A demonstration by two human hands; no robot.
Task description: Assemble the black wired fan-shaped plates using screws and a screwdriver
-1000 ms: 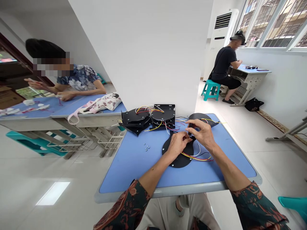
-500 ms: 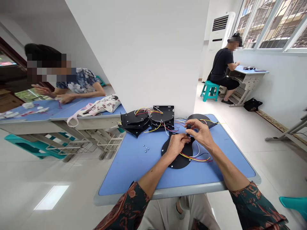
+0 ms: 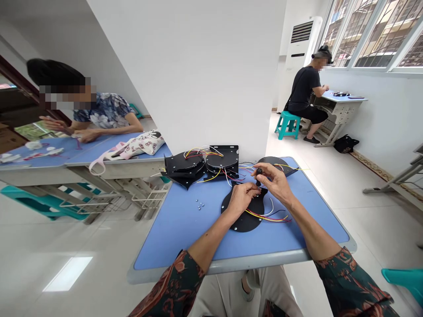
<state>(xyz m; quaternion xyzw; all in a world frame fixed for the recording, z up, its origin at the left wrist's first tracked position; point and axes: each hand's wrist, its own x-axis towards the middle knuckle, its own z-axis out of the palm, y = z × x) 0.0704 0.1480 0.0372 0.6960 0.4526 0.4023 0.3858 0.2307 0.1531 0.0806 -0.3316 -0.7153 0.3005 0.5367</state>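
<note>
As the right fingers (image 3: 263, 170) pinch a black knob (image 3: 259, 177), the left fingers (image 3: 251, 188) grip a black plate (image 3: 245, 221).

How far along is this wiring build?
Done: two wired black disc assemblies sit at the table's back. In hand: the right hand pinches a small black part above a wired black plate under the left hand. Left: small metal fasteners lie loose, and another wired black plate lies at the far corner.

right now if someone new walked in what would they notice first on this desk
The hands come first, over the blue desk: the right hand pinches a small black part, and the left hand sits over a black plate trailing coloured wires. Behind them, more black plates lie tangled in wires.
</note>
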